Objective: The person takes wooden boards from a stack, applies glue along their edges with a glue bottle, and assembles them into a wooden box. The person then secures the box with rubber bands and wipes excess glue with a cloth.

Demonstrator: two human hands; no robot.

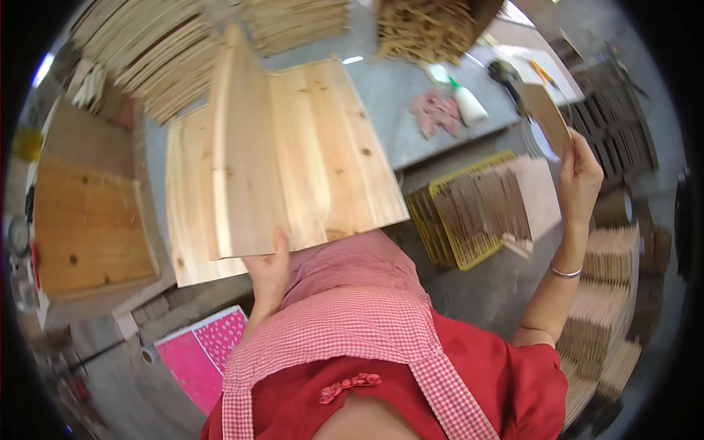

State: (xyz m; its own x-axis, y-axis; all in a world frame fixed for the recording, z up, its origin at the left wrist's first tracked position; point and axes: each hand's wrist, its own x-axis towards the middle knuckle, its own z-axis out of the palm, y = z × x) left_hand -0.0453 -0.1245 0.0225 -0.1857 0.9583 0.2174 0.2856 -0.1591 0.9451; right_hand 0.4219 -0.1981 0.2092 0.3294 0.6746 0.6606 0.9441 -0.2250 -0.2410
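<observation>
My left hand [268, 270] grips the near end of an upright wooden panel [249, 161], its thumb on the panel's face and its other fingers mostly hidden. The panel stands on edge over a flat knotty pine board [323, 154] that lies at the table's near edge; whether the two touch is unclear. Out to the right, my right hand [579, 172] is raised and closed on a thin flat wooden piece [544, 114], held by its near end.
Wooden slats [161, 59] are stacked at the back left. A white glue bottle [469, 104] and pink cloth [436, 114] lie on the grey table [411, 143]. A yellow crate [469, 249] holds thin boards. More stacked pieces [598, 293] stand right; a wooden box [95, 220] stands left.
</observation>
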